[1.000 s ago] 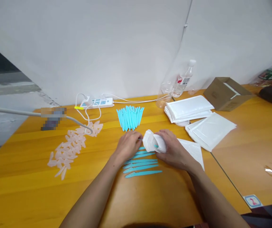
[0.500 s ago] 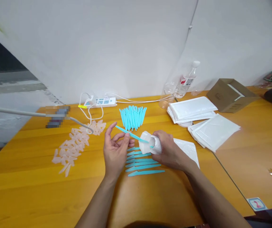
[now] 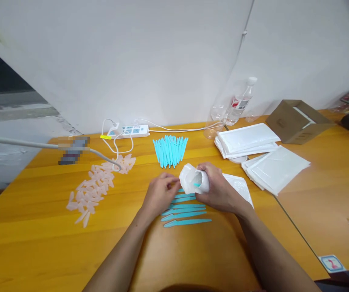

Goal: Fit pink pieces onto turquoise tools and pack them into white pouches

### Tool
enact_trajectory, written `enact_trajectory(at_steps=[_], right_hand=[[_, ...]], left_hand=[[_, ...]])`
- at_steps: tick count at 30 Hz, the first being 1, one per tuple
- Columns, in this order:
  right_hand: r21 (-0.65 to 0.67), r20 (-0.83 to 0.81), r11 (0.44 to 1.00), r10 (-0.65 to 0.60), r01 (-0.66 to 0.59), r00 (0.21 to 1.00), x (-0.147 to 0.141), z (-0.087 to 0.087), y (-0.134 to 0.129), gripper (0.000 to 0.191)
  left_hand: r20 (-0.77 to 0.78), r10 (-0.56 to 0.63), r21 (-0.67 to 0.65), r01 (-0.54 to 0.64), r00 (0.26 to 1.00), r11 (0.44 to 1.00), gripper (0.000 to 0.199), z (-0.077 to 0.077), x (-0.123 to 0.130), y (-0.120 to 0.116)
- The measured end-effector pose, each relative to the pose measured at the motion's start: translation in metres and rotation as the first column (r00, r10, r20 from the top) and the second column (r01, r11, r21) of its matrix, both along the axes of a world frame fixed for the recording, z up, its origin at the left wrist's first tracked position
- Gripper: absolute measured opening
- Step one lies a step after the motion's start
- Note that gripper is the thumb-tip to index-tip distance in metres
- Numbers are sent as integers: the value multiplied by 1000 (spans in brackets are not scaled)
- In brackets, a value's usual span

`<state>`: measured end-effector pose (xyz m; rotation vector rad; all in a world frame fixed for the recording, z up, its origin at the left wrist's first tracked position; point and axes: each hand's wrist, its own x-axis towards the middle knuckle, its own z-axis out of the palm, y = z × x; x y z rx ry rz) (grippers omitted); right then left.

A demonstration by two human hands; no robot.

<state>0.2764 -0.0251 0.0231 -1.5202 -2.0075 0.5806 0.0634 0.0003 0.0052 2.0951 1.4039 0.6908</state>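
Observation:
My right hand [image 3: 215, 186] grips a white padded envelope [image 3: 189, 178], squeezed so its mouth gapes toward me and the left. Inside the mouth a bit of a blue stick shows. My left hand [image 3: 159, 194] is at the envelope's left edge, fingers bent together; what they pinch, if anything, is hidden. Under both hands lies a row of several flat blue eyebrow-razor-shaped sticks [image 3: 188, 222], partly covered. Farther back is a fanned pile of the same blue sticks [image 3: 170, 151]. Another white padded envelope [image 3: 240, 188] lies partly behind my right forearm.
Pale pink translucent pieces [image 3: 92, 188] are scattered at left. A power strip [image 3: 134, 131] with white cables stands by the wall. At right are stacked white padded envelopes [image 3: 284, 168], a bottle [image 3: 240, 103] and an open cardboard box [image 3: 296, 125]. A grey cable crosses at left.
The blue stick held in my left hand has left the fingers and gone into the envelope's mouth. My left hand has moved right, its fingers drawn together. My right hand keeps its grip.

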Motion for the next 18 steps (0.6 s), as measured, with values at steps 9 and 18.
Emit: enact_trajectory(at_steps=[9,18], right_hand=[[-24,-71,1000,-2,0,997,1,-3,-5,55],[7,-37,998,66,-66,997,-4,-8,-3,60]], left_hand=[[-103,-124,12,126,987,992,8,3,3,17],[691,314,-127,-317,652,940,71,49,-36,-9]])
